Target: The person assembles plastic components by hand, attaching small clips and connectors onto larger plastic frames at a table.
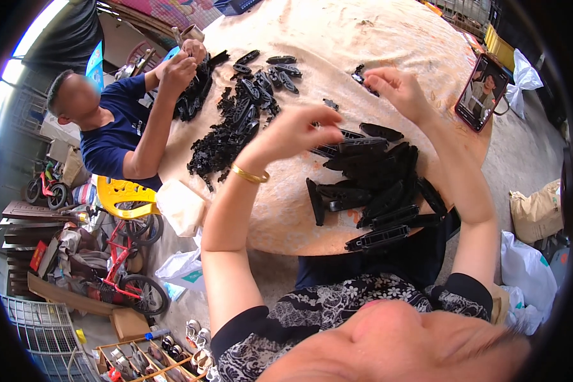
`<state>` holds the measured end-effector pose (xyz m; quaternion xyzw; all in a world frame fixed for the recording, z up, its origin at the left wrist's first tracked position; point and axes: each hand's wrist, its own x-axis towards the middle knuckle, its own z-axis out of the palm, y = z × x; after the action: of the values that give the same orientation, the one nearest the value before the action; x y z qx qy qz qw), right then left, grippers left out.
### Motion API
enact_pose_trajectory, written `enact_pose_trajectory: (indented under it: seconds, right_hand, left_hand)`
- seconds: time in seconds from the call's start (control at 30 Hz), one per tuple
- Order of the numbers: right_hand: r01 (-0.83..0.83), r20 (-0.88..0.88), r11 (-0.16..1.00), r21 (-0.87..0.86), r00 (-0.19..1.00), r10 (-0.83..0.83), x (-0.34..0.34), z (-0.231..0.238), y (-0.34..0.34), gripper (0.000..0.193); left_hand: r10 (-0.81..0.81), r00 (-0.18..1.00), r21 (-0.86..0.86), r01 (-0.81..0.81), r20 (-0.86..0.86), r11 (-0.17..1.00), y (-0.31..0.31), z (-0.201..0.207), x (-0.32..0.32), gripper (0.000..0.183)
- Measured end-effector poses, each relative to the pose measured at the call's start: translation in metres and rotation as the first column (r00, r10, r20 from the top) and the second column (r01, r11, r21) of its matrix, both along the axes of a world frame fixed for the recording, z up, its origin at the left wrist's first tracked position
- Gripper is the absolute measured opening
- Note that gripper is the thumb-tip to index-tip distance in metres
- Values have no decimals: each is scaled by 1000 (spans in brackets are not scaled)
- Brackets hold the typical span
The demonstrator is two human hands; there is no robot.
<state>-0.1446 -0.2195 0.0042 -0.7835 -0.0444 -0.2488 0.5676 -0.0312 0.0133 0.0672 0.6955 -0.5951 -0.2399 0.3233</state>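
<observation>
Above the pile of long black plastic pieces (369,165) on the table, my left hand (296,134) hovers with its fingers bent and apart. Nothing shows between them. My right hand (396,89) is farther off to the right, fingers curled and tips drawn together. A small black plastic part (358,74) shows right at those fingertips. Whether they grip it or it lies beneath them is hard to make out. Another small dark piece (330,103) lies between my hands. The long pieces look like slim, hollow housings, heaped near the table's front edge.
A co-worker (124,121) at the left handles something small beside a heap of black parts (235,127). A phone (482,92) stands upright at the table's right edge. A yellow chair (126,197) and a red bicycle (118,267) stand left, white bags (525,264) at the right.
</observation>
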Motion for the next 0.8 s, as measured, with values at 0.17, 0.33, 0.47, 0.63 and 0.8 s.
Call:
enact_pose_trajectory:
  seconds: [0.17, 0.33, 0.47, 0.63, 0.8]
  right_hand:
    - [429, 140, 627, -651, 879, -456, 1, -17, -23, 29]
    - [318, -95, 533, -784, 787, -610, -1, -8, -9, 26]
    - [259, -199, 621, -740, 797, -570, -1, -7, -13, 24]
    - [379, 76, 567, -732, 872, -484, 2, -18, -9, 12]
    - [410, 139, 640, -650, 892, -429, 1, -13, -7, 12]
  left_hand:
    - [406, 322, -98, -670, 855, 736, 24, -23, 72, 27]
    - [272, 371, 69, -692, 888, 718, 30, -34, 95, 21]
    - [292, 420, 48, -634, 859, 772, 29, -34, 94, 16]
    - [383, 511, -60, -539, 769, 840, 25, -31, 79, 19]
    - [579, 540, -344, -477, 611, 809, 8, -20, 55, 27]
